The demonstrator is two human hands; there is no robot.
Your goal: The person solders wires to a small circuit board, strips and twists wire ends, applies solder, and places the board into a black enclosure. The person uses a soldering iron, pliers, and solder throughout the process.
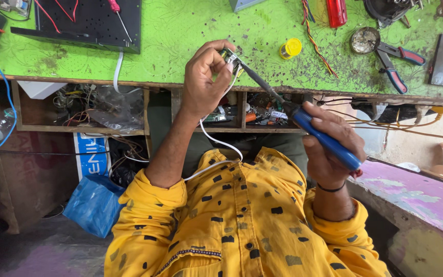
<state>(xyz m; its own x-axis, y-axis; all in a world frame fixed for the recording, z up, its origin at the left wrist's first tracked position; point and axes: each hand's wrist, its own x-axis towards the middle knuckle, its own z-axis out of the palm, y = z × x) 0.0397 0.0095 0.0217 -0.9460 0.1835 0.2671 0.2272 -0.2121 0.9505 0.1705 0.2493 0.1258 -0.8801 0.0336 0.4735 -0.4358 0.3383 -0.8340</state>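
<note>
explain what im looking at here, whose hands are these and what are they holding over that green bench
This is one picture from a camera worn on a person's head, looking down, so the yellow spotted shirt and both arms belong to the wearer. The left hand pinches a small part with a white cable running from it down toward the lap. The right hand grips a blue-handled soldering iron whose dark tip meets that part. Both are held over the front edge of a green workbench. On the bench lie a small yellow tin, red-handled pliers, a round metal dish, a twisted bundle of coloured wires and a black panel with a red screwdriver on it. Shelves under the bench hold loose parts.
</note>
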